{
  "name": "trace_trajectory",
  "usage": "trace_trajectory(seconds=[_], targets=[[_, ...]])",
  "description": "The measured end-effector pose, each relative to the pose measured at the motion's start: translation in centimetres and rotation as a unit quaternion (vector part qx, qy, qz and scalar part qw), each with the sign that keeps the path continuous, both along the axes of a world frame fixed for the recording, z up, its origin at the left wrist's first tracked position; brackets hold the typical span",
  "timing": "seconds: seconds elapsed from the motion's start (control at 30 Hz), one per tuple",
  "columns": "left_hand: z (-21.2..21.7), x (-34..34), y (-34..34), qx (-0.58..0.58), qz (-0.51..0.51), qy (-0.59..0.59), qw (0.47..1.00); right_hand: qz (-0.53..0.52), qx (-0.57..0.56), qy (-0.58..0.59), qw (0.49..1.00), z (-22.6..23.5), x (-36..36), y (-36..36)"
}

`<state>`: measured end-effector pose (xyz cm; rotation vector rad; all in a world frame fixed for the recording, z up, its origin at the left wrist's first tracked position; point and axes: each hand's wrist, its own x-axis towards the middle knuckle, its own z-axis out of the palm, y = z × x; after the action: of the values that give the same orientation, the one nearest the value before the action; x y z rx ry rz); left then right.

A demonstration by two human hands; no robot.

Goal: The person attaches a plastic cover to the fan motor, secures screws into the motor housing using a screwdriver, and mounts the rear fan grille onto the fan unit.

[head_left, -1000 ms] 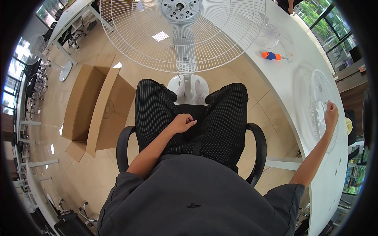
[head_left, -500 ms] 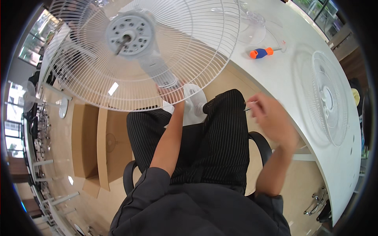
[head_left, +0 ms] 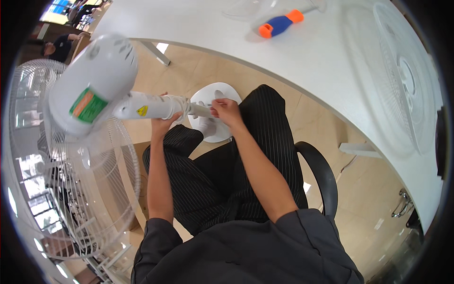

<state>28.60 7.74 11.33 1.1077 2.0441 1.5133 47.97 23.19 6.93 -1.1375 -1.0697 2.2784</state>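
A white fan with its rear wire grille (head_left: 127, 156) leans to the left, its motor housing (head_left: 90, 80) showing a green-and-orange label. My left hand (head_left: 163, 124) is wrapped around the fan's neck (head_left: 153, 108), where a white cord is coiled. Farther along, the thinner pole (head_left: 201, 110) runs over the round white base (head_left: 215, 88) on the floor between my feet. My right hand (head_left: 228, 112) is closed in a pinch against the pole's lower part. Whatever lies between those fingertips is hidden.
On the curved white table (head_left: 331, 71) lie an orange-and-blue screwdriver (head_left: 281, 24), a clear plastic piece (head_left: 250, 8) and a wire front grille (head_left: 406, 78). A black chair armrest (head_left: 324, 175) stands at my right. Behind the fan is a cardboard box (head_left: 106, 175). Another person (head_left: 61, 48) is at far left.
The fan has turned and tipped left, so its motor's back shows instead of the shaft. My right hand has moved from beside my right knee to the pole, and the view has shifted.
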Motion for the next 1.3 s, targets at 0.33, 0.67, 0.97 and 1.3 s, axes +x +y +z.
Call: trace_trajectory(seconds=[0.33, 0.67, 0.97, 1.3], targets=[[2.7, -1.1, 0.3, -0.133, -0.091, -0.029, 0.986, 0.0, 0.15, -0.054, 0.987, -9.7, -7.2, -2.6], [2.3, 2.2, 0.5, -0.067, 0.039, -0.031, 0.997, 0.002, 0.183, 0.011, 0.983, -7.9, -8.4, -2.8], [2.4, -10.6, -18.0, 0.059, 0.018, -0.283, 0.957, 0.026, 0.166, 0.075, 0.983, -6.3, -9.5, -4.0], [9.5, -4.9, -16.4, 0.277, 0.224, -0.424, 0.833, 0.056, 0.18, 0.048, 0.981, -8.2, -8.4, -2.6]])
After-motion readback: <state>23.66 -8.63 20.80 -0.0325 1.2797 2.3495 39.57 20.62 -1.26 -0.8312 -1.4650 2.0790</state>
